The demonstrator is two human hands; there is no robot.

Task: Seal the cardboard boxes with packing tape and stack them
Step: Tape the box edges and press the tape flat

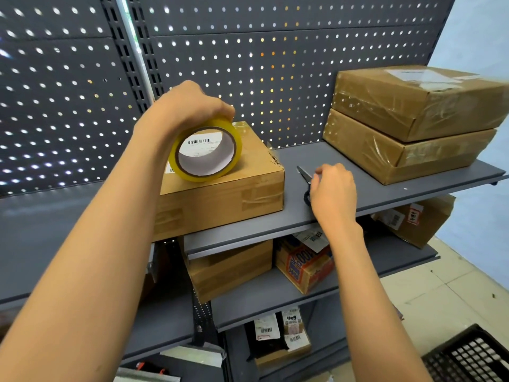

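Observation:
A cardboard box (228,194) with a white label sits on the grey shelf (303,158). My left hand (190,106) grips a yellow roll of packing tape (205,151) from above, holding it on edge over the box's top. A strip of clear tape sticks up at the box's far right corner. Right of the box lie scissors (304,175), blades pointing away. My right hand (333,188) is over their handles with its fingers curled; whether it holds them is hidden. Two taped boxes (413,125) are stacked at the shelf's right end.
A dark pegboard (248,64) backs the shelf. Lower shelves hold more cardboard boxes (231,268), a printed carton (303,267) and small parcels (278,332). A black plastic crate (473,357) stands on the tiled floor at bottom right.

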